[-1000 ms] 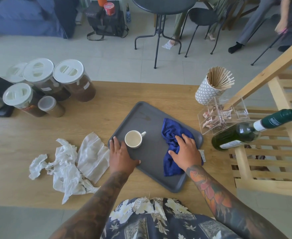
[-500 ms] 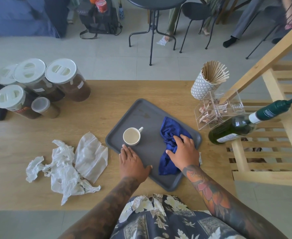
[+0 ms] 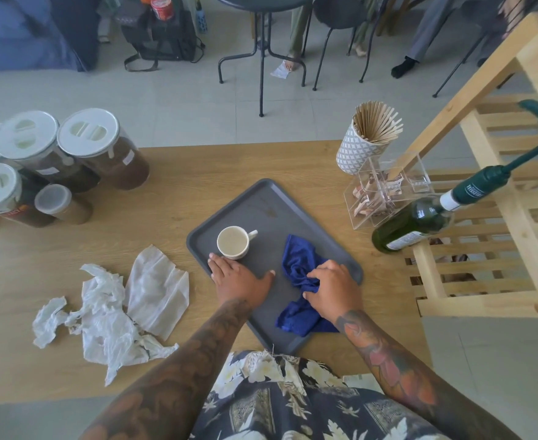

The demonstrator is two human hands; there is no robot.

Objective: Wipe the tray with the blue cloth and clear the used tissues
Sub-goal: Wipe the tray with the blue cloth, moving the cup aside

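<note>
A grey tray [image 3: 261, 204] lies on the wooden table [image 3: 172, 173], turned at an angle. A white cup [image 3: 233, 242] stands on its left part. My left hand [image 3: 237, 277] rests flat on the tray's near-left side, fingers straight, fingertips next to the cup. The blue cloth [image 3: 298, 271] lies bunched on the tray's right half. My right hand [image 3: 332, 289] has its fingers curled into the cloth's folds and grips it. Crumpled white used tissues [image 3: 112, 306] lie on the table to the left of the tray.
Several lidded jars [image 3: 99, 147] stand at the table's far left. A patterned cup of wooden sticks [image 3: 367, 136], a clear box [image 3: 385, 192] and a green bottle [image 3: 417, 222] stand right of the tray. A wooden rack [image 3: 490, 217] is at the right.
My right hand has gone from pressing flat on the cloth to bunching it up and has pulled it nearer. My left hand slid right along the tray's near edge.
</note>
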